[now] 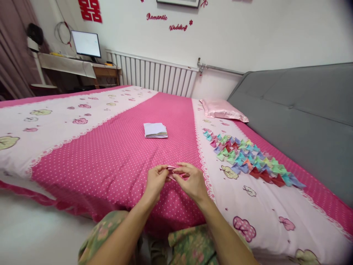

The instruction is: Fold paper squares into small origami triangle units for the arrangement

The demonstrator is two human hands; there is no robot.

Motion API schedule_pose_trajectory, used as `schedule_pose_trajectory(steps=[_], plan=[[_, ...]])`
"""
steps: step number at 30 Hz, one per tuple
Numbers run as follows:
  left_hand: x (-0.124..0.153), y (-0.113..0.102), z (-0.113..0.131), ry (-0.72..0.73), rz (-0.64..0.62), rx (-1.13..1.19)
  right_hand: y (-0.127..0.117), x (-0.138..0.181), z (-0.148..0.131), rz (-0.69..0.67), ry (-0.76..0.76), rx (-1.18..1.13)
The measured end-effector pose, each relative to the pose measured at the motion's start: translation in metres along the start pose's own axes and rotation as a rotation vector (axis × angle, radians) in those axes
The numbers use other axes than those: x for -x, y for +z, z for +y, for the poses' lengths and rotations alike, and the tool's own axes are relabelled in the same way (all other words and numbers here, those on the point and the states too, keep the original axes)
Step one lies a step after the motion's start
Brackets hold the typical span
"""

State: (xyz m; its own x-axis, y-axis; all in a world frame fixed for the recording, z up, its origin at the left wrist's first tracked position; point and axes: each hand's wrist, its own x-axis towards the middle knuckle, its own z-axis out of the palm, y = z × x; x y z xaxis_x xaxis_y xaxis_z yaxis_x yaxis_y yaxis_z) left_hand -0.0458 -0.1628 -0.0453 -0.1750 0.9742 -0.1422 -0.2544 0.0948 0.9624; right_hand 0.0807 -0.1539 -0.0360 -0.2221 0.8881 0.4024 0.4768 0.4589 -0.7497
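Observation:
Between my two hands is a small piece of folded pink paper, held just above the pink dotted bedspread. My left hand pinches its left side with thumb and fingers. On the other side, my right hand grips it, with the thumb below and the fingers along the top edge. Much of the paper is hidden by my fingers, so its full shape cannot be made out. Beyond my hands lies a stack of square paper sheets, white on top. To the right, several folded paper boats in many colours stand in rows.
The bed fills most of the view. A pink pillow rests by the grey headboard. Behind the bed stand a white radiator and a desk with a monitor. My knees are at the bed's near edge.

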Motion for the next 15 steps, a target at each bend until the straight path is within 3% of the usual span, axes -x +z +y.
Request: schedule_pose_trajectory(steps=[15], plan=[[0.003,0.0,0.012,0.032,-0.204,0.005,-0.002,-0.002,-0.002,0.045,0.015,0.003]])
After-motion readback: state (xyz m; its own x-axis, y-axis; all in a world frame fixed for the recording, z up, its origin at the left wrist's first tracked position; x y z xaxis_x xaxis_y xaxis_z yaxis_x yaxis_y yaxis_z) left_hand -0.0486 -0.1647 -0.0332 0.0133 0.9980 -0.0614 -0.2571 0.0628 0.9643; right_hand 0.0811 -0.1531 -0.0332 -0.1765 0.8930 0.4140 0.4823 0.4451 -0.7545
